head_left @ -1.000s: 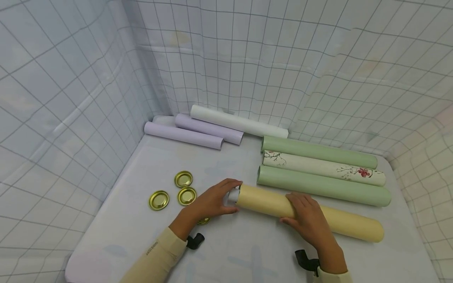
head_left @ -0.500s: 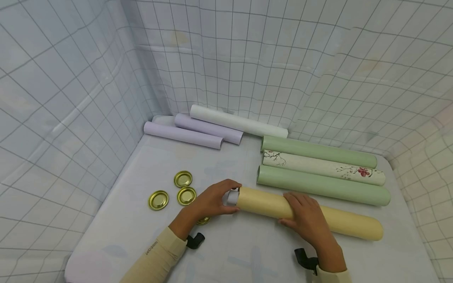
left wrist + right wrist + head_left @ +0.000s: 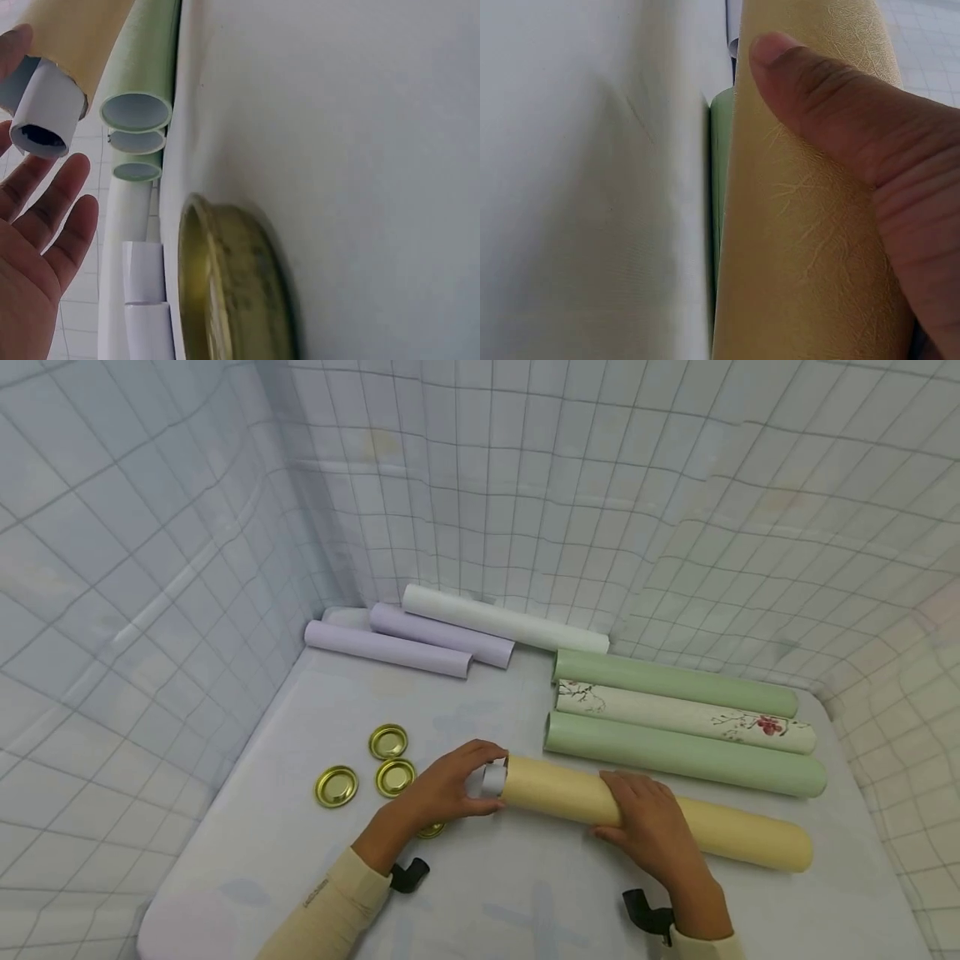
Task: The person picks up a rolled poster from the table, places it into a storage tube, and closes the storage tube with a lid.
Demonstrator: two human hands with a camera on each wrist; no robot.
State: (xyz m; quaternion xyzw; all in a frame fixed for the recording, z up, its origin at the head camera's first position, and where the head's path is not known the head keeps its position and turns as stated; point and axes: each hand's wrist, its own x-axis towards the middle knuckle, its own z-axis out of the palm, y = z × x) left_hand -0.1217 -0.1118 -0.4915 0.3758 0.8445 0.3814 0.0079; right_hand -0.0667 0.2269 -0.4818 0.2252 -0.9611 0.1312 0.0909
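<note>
A yellow wallpaper roll (image 3: 562, 790) with a crinkled surface lies slanted across the front right. From its left end juts a narrower white tube (image 3: 51, 97), hollow and dark inside. My left hand (image 3: 448, 783) curves around that end, thumb and forefinger at the yellow rim; its other fingers (image 3: 71, 232) spread apart in the left wrist view. My right hand (image 3: 651, 823) grips the roll near mid-length, the thumb (image 3: 817, 90) along its near side. Gold round dish-like lids (image 3: 336, 786) lie left of my left hand, one partly covered by the wrist.
Behind the yellow roll lie two green rolls (image 3: 682, 755) with a flower-printed white roll (image 3: 686, 717) between them. Two lilac rolls (image 3: 390, 648) and a plain white roll (image 3: 506, 620) lie along the back. Grid-patterned cloth walls (image 3: 525, 468) enclose the table (image 3: 480, 902).
Both hands keep nearly the same places on the yellow roll. My left hand has shifted very slightly to the left; the lids and other rolls stay put.
</note>
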